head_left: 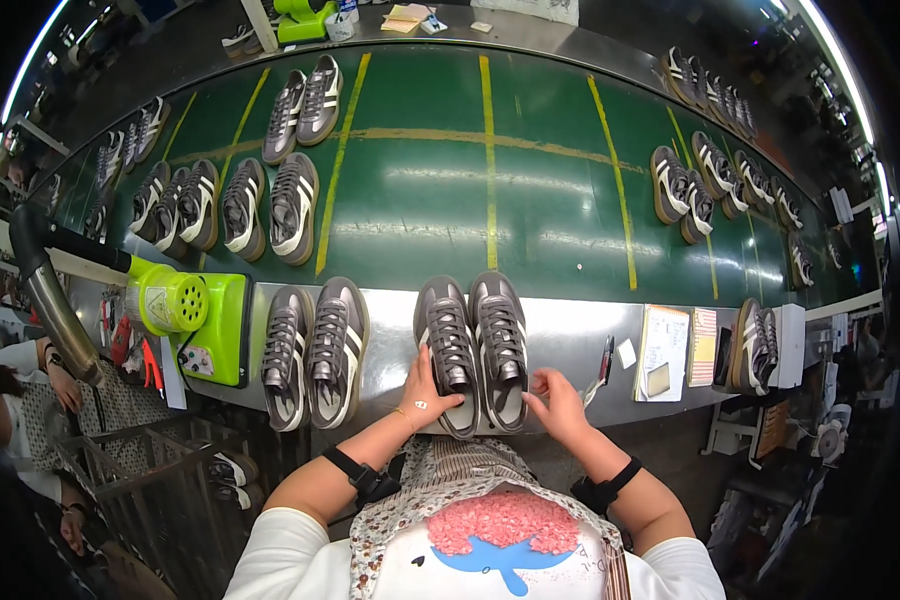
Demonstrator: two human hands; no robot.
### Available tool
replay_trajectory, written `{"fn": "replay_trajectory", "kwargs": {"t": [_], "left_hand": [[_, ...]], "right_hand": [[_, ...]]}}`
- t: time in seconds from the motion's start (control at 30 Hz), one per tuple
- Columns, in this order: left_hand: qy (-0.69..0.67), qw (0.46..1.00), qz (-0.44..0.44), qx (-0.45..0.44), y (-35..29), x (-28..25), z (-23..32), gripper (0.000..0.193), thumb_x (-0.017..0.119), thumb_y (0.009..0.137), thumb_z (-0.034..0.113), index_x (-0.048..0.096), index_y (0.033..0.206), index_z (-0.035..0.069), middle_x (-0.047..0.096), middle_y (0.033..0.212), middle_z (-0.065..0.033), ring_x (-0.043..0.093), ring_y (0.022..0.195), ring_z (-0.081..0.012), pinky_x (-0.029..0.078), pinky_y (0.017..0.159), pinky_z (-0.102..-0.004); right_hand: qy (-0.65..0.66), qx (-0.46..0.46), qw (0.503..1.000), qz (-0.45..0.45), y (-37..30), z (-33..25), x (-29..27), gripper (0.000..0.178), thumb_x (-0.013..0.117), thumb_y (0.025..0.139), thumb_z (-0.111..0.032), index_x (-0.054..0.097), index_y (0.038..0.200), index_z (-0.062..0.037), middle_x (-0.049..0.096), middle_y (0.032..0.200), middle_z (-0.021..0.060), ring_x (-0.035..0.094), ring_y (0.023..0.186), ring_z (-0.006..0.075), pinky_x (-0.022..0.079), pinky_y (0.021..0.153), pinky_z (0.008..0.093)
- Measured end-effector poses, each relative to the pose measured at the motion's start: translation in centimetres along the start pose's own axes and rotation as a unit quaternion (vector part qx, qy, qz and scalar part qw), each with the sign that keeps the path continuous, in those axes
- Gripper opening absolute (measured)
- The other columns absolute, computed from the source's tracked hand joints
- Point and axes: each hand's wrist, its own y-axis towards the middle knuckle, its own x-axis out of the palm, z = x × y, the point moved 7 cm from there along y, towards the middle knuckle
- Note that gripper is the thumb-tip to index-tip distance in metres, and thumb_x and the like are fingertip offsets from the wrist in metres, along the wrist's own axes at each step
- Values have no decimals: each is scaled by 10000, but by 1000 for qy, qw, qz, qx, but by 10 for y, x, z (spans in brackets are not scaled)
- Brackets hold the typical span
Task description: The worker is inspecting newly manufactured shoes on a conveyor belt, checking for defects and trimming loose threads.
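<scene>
A pair of grey sneakers with white side stripes stands side by side on the metal bench in front of me, toes pointing away. My left hand [425, 402] grips the left sneaker [444, 335] at its heel, the fingers along its outer side and the thumb over the collar. Beside the heel of the right sneaker [500, 335], my right hand [558, 404] has its fingers loosely bent and apart, with nothing in them; I cannot tell whether the thumb touches the shoe. Another matching pair of sneakers [336, 350] stands just left on the bench.
Beyond the metal bench [390, 305] runs a green conveyor belt [420, 190] with yellow lines, carrying more sneakers [292, 208] at left and right. A lime-green machine [215, 325] with a hose stands left. Notepads [662, 350], a pen [606, 358] and another pair of sneakers [753, 345] lie right.
</scene>
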Motion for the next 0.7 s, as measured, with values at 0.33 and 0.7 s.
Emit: {"fn": "replay_trajectory", "kwargs": {"t": [0.33, 0.7], "left_hand": [[-454, 875, 141, -92, -31, 5, -9, 685, 435, 677, -77, 298, 1330, 79, 509, 1150, -114, 511, 1013, -209, 393, 880, -283], [-641, 761, 7, -97, -53, 39, 32, 391, 474, 882, 152, 396, 1234, 1, 523, 1157, -140, 576, 966, -231, 494, 811, -341]], "right_hand": [[236, 131, 962, -33, 29, 58, 48, 589, 489, 713, -18, 321, 1277, -3, 513, 1103, 175, 541, 971, 264, 432, 836, 333], [614, 205, 750, -138, -14, 48, 30, 519, 464, 841, -13, 271, 1323, -23, 465, 1230, 145, 542, 1036, 232, 475, 845, 332]]}}
